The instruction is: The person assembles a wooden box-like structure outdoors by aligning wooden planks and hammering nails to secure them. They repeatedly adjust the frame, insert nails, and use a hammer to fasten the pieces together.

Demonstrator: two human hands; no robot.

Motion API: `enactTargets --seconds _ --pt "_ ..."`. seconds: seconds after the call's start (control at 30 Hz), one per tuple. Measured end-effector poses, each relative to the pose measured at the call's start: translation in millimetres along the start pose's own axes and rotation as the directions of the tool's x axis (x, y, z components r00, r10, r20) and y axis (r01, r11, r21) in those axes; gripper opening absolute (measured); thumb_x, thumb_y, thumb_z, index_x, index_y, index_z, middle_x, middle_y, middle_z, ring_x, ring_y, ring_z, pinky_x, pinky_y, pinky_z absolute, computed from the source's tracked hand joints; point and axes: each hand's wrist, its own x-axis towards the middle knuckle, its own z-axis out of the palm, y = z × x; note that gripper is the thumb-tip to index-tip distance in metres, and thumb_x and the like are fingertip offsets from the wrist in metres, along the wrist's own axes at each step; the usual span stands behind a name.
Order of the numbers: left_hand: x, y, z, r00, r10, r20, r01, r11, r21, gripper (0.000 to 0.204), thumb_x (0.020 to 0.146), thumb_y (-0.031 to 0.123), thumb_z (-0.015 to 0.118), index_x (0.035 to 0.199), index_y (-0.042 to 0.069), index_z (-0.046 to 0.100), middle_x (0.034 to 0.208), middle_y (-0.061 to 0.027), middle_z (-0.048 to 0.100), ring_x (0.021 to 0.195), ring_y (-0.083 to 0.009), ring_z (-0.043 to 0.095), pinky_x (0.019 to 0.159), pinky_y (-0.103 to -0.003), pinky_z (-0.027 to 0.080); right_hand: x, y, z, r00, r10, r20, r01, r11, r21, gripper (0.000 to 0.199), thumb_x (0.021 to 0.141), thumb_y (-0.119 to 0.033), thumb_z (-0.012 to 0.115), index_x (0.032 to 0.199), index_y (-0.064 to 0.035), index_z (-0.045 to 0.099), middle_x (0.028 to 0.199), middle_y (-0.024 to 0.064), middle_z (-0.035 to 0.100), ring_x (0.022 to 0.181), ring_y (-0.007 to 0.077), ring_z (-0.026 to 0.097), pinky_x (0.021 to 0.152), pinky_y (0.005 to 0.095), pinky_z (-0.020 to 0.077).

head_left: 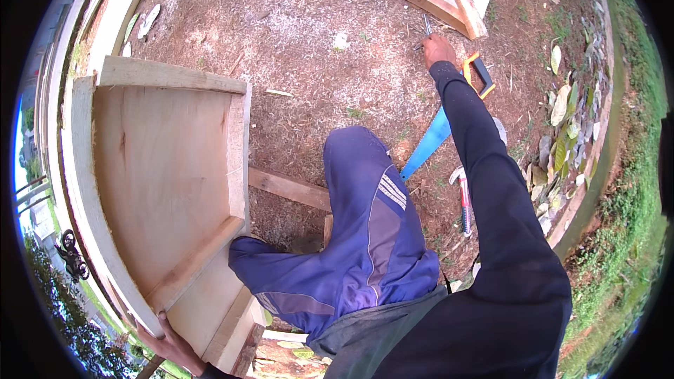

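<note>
Framed plywood panel (161,161), lying to the left, close against the bent leg (291,274); it looks stiff and bulky, thin sheet braced by timber rails, so I would expect moderate weight, awkward more than fragile; its rough-sawn wood should not be slippery, though splinters seem likely; the long outer rail (95,217) looks the best place to take hold, since the flat middle offers nothing to close on; the left grip (175,347) is closed on that rail's lower end, thumb toward the inner side, fingers mostly hidden; the right grip (439,50) is curled low at a slim metal tool (427,24), near the handsaw (427,142); whether it holds that tool I cannot tell.
</note>
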Motion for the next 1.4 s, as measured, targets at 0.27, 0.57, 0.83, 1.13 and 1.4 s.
enactTargets --seconds 0.27,0.57,0.83,1.13,1.4 --pt "10 3 12 0.994 0.095 -0.057 -0.089 0.991 0.102 0.081 0.080 0.043 0.090 0.136 -0.005 0.057 0.126 -0.0239 0.063 0.117 -0.0414 0.060 0.100 -0.049 0.048 1 11 36 0.990 0.132 -0.057 -0.119 0.975 0.188 0.018 0.102 -0.014 0.054 0.116 -0.0067 0.062 0.104 0.0206 0.071 0.101 0.0414 0.068 0.088 0.0515 0.0526" --pt "-29 16 9 0.964 0.150 -0.218 -0.118 0.982 0.150 0.088 0.072 0.051 0.091 0.132 -0.007 0.062 0.121 -0.0257 0.068 0.114 -0.0418 0.064 0.099 -0.050 0.051 -127 -298 -177 0.883 -0.466 -0.057 0.204 0.270 0.941 0.034 0.104 -0.001 0.054 0.135 -0.0027 0.067 0.119 0.0072 0.065 0.104 0.0149 0.064 0.089 0.0306 0.0536" --pt "-31 23 10 0.934 0.213 -0.287 -0.191 0.976 0.104 0.078 0.074 0.043 0.090 0.132 -0.002 0.065 0.126 -0.0193 0.069 0.114 -0.0372 0.065 0.096 -0.047 0.052 -234 -479 -363 0.467 -0.711 -0.526 0.534 -0.248 0.808 0.026 0.096 -0.007 0.073 0.122 -0.0032 0.075 0.106 0.0118 0.071 0.095 0.0195 0.069 0.083 0.0324 0.0560" --pt "-39 28 12 0.929 0.138 -0.342 -0.138 0.990 0.024 0.073 0.076 0.045 0.087 0.131 0.002 0.067 0.128 -0.0155 0.067 0.117 -0.0367 0.063 0.101 -0.049 0.049 -266 -592 -386 0.356 -0.768 -0.532 0.574 -0.270 0.773 0.034 0.098 -0.013 0.075 0.127 -0.0041 0.061 0.094 0.0111 0.078 0.081 0.0166 0.075 0.072 0.0308 0.0590" --pt "-40 28 15 0.927 0.117 -0.356 -0.123 0.992 0.005 0.074 0.075 0.046 0.088 0.133 0.005 0.066 0.128 -0.0146 0.067 0.117 -0.0364 0.063 0.104 -0.050 0.048 -268 -602 -383 0.283 -0.767 -0.576 0.628 -0.306 0.715 0.030 0.098 -0.009 0.073 0.127 -0.0065 0.066 0.102 0.0144 0.079 0.092 0.0198 0.078 0.077 0.0329 0.0624"
